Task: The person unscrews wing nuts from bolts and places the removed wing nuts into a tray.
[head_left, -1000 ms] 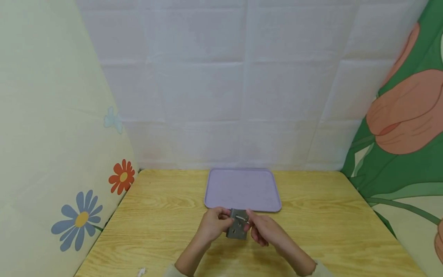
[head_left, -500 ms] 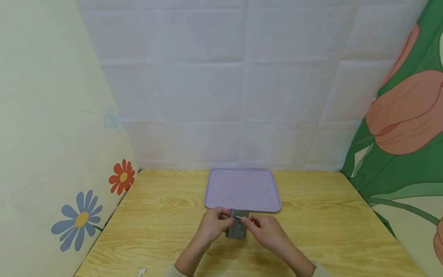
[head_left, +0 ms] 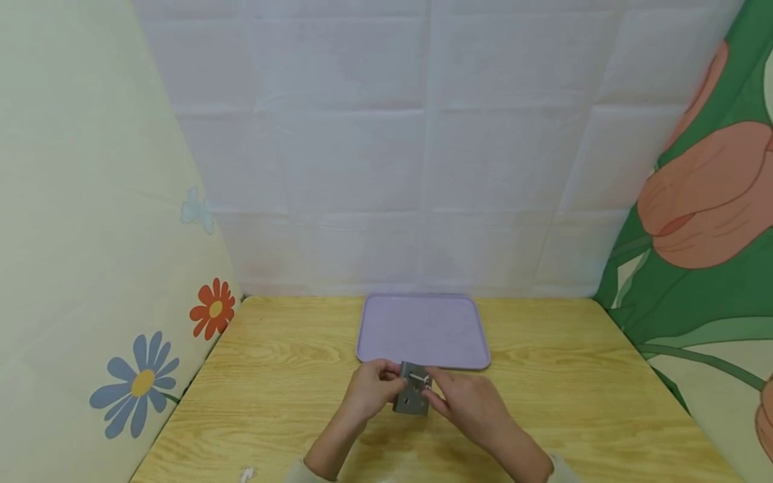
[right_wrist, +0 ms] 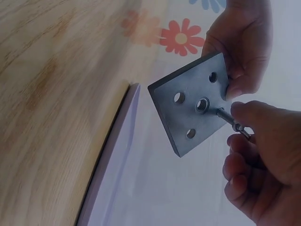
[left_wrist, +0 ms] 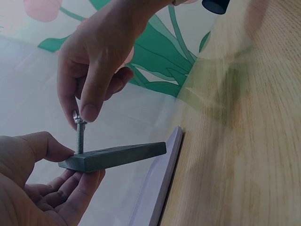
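Note:
My left hand [head_left: 371, 392] grips the edge of a flat grey metal plate [head_left: 412, 401], thumb on top and fingers underneath. Several round holes pierce the plate, as the right wrist view shows. A silver threaded bolt [left_wrist: 80, 136] stands in the hole nearest the left thumb, most of its shank [right_wrist: 227, 116] out above the plate. Around the bolt's head, the thumb and forefinger of my right hand [head_left: 474, 402] pinch it, and the other fingers are curled. Both hands hold the work in front of the tray's near edge.
A lilac tray [head_left: 423, 329] lies on the wooden table [head_left: 290, 362] behind the hands, near the white back cloth. A small white object [head_left: 246, 474] is at the front left. Flowered cloths [head_left: 694, 295] hang at both sides.
The right fingers closed over the bolt's head half a second ago, hiding more of it, then shifted back so the bolt shows again. The left hand and plate stay nearly in place.

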A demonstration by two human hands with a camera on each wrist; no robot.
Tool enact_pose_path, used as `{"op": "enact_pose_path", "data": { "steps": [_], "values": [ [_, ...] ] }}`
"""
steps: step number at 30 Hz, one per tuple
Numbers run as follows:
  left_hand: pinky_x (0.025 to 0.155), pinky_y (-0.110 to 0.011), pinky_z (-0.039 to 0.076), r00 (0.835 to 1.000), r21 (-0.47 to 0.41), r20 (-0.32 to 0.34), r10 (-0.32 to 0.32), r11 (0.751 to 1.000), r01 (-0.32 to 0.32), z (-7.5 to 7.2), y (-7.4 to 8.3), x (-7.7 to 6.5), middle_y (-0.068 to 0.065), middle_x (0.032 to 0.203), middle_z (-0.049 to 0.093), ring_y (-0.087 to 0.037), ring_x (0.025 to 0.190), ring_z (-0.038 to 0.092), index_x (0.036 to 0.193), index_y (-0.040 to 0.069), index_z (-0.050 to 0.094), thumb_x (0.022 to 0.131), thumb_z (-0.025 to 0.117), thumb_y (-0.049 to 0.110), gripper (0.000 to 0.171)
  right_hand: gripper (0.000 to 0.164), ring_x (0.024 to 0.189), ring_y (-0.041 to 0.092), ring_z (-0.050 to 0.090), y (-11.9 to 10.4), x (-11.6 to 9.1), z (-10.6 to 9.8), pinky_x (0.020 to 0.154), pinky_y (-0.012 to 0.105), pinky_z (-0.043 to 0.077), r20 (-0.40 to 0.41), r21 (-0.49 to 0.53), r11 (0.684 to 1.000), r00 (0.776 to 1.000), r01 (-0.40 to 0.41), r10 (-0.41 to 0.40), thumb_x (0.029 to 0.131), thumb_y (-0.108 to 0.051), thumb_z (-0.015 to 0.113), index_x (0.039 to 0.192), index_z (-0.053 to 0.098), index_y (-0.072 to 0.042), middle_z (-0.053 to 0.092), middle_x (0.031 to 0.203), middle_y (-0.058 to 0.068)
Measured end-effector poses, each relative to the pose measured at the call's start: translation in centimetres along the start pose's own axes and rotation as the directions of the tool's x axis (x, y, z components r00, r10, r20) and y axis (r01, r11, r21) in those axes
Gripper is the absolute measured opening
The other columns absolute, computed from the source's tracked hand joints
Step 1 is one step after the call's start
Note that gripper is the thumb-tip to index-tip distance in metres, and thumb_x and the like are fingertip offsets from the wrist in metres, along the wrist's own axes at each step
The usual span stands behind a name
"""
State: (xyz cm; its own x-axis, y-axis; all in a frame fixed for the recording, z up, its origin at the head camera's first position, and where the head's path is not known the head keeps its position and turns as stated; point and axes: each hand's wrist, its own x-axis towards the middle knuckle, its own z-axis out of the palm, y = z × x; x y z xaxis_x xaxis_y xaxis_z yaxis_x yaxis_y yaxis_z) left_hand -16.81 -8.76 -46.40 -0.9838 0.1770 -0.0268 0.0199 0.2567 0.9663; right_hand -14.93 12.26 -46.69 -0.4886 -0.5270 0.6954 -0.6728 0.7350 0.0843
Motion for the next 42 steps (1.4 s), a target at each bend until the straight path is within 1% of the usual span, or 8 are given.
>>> {"op": "enact_pose_path", "data": {
  "steps": [7, 11, 13, 18, 22, 27, 34, 42],
  "values": [
    [0.061, -0.03, 0.061, 1.0, 0.0, -0.003, 0.0, 1.0, 0.0, 0.0, 0.2, 0.0, -0.005, 0.081, 0.068, -0.015, 0.072, 0.065, 0.098, -0.005, 0.069, 0.081, 0.07, 0.002, 0.019, 0.036, 0.05, -0.002, 0.045, 0.1, 0.0, 0.0, 0.04, 0.015, 0.034, -0.001, 0.042, 0.999, 1.0, -0.002, 0.002, 0.08, -0.026, 0.083, 0.109, 0.068, -0.012, 0.061, 0.064, -0.01],
    [0.061, -0.03, 0.061, 1.0, -0.003, -0.005, -0.005, 1.0, 0.005, 0.1, 0.4, -0.1, -0.006, 0.081, 0.068, -0.015, 0.072, 0.065, 0.099, -0.005, 0.069, 0.081, 0.071, 0.002, 0.019, 0.024, 0.05, -0.007, 0.032, -0.2, 0.2, -0.5, 0.041, 0.013, 0.029, 0.173, 0.237, 0.938, 0.961, -0.253, 0.216, 0.09, -0.03, 0.076, 0.109, 0.071, -0.015, 0.045, 0.058, -0.018],
    [0.061, -0.03, 0.061, 1.0, -0.006, -0.006, -0.002, 1.0, 0.002, 0.1, 0.4, -0.1, -0.005, 0.081, 0.068, -0.015, 0.072, 0.065, 0.099, -0.005, 0.069, 0.081, 0.071, 0.002, 0.019, 0.02, 0.048, -0.005, 0.033, -0.3, 0.4, -0.8, 0.043, 0.015, 0.03, 0.297, 0.357, 0.82, 0.886, -0.448, 0.355, 0.098, -0.034, 0.066, 0.104, 0.073, -0.016, 0.043, 0.057, -0.017],
    [0.061, -0.029, 0.061, 1.0, -0.011, -0.007, 0.007, 1.0, -0.007, 0.2, 0.3, -0.1, -0.005, 0.08, 0.068, -0.015, 0.072, 0.065, 0.098, -0.006, 0.069, 0.08, 0.071, 0.001, 0.019, 0.048, 0.043, 0.006, 0.044, -0.3, 1.0, -1.2, 0.04, 0.022, 0.036, 0.587, 0.49, 0.408, 0.638, -0.77, 0.499, 0.107, -0.045, 0.044, 0.092, 0.07, -0.007, 0.051, 0.054, -0.006],
    [0.061, -0.029, 0.061, 1.0, -0.007, -0.006, 0.011, 1.0, -0.011, 0.2, 0.2, -0.1, -0.005, 0.08, 0.068, -0.015, 0.072, 0.064, 0.097, -0.005, 0.069, 0.08, 0.071, 0.001, 0.019, 0.066, 0.038, 0.007, 0.041, -0.3, 1.1, -1.1, 0.038, 0.02, 0.032, 0.718, 0.481, 0.221, 0.525, -0.849, 0.456, 0.106, -0.056, 0.036, 0.087, 0.068, -0.001, 0.052, 0.051, -0.002],
    [0.06, -0.029, 0.061, 1.0, 0.001, -0.006, 0.022, 1.0, -0.022, 0.3, 0.1, -0.2, -0.006, 0.08, 0.069, -0.015, 0.072, 0.065, 0.098, -0.006, 0.069, 0.079, 0.07, 0.0, 0.02, 0.069, 0.038, 0.006, 0.039, -0.5, 1.2, -1.0, 0.038, 0.019, 0.031, 0.758, 0.445, 0.185, 0.478, -0.876, 0.443, 0.102, -0.061, 0.041, 0.081, 0.068, -0.002, 0.05, 0.049, -0.004],
    [0.06, -0.03, 0.06, 1.0, 0.043, -0.012, 0.021, 0.999, -0.02, 0.4, 0.0, -0.2, -0.005, 0.08, 0.069, -0.016, 0.073, 0.065, 0.097, -0.004, 0.069, 0.078, 0.071, 0.001, 0.02, 0.06, 0.037, 0.006, 0.036, -0.6, 1.2, -0.9, 0.038, 0.019, 0.031, 0.757, 0.438, 0.192, 0.475, -0.878, 0.448, 0.102, -0.056, 0.047, 0.074, 0.066, -0.006, 0.047, 0.047, -0.004],
    [0.06, -0.032, 0.06, 1.0, 0.052, -0.009, 0.027, 0.998, -0.027, 0.3, 0.0, -0.2, -0.006, 0.082, 0.07, -0.017, 0.076, 0.065, 0.096, -0.004, 0.069, 0.078, 0.071, 0.002, 0.019, 0.062, 0.039, 0.006, 0.038, -0.4, 1.0, -0.9, 0.04, 0.019, 0.03, 0.794, 0.454, 0.136, 0.469, -0.88, 0.387, 0.102, -0.056, 0.046, 0.082, 0.068, -0.001, 0.048, 0.048, -0.005]
  ]
}}
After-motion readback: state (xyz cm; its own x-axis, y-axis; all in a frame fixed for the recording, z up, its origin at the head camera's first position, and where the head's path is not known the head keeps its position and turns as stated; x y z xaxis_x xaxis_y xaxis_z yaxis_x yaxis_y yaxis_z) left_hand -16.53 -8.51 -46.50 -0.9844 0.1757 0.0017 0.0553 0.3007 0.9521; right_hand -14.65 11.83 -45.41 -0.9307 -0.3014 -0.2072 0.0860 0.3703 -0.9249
